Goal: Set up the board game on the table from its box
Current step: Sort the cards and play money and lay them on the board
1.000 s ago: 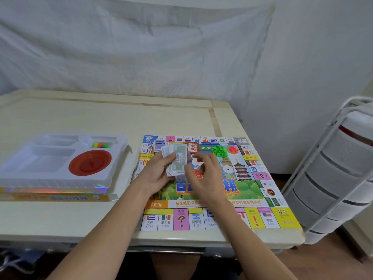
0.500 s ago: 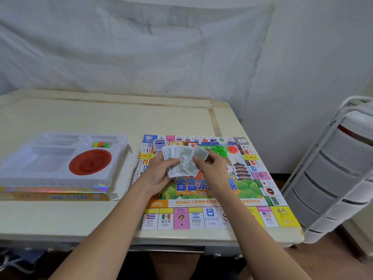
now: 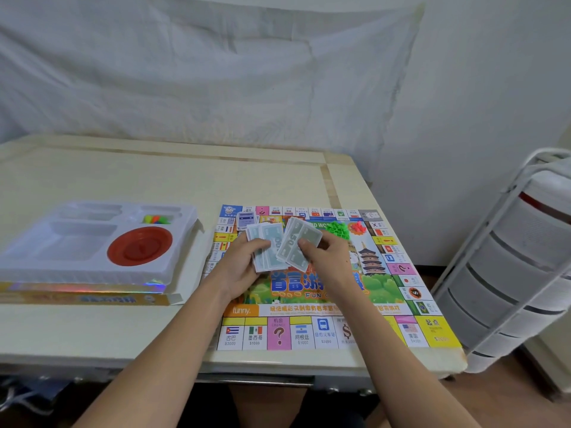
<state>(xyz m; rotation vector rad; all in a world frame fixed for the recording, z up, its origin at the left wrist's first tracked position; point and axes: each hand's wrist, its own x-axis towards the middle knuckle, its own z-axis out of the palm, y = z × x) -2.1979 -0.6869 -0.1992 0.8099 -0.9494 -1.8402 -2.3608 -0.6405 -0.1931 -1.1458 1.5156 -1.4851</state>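
The colourful game board (image 3: 327, 332) lies flat on the right half of the table. Above its middle, my left hand (image 3: 239, 267) holds a fanned stack of pale green play money (image 3: 267, 248). My right hand (image 3: 330, 257) pinches a few more play-money notes (image 3: 298, 244), tilted and just right of the stack. On the board's far part lie a small card pile (image 3: 245, 218), green plastic houses (image 3: 338, 229) and red plastic pieces (image 3: 358, 227). Left of the board, the white plastic insert tray (image 3: 77, 251) sits on the yellow game box (image 3: 86, 299), holding a red round dish (image 3: 139, 246) and coloured pawns (image 3: 156, 219).
The cream table (image 3: 154, 180) stretches behind the board and tray, and its right edge lies close beside the board. A white drawer cart (image 3: 522, 267) stands on the floor to the right. A white sheet hangs behind the table.
My right hand has drawn a few notes off the stack and moved them up and to the right. The stack in my left hand has spread into a fan.
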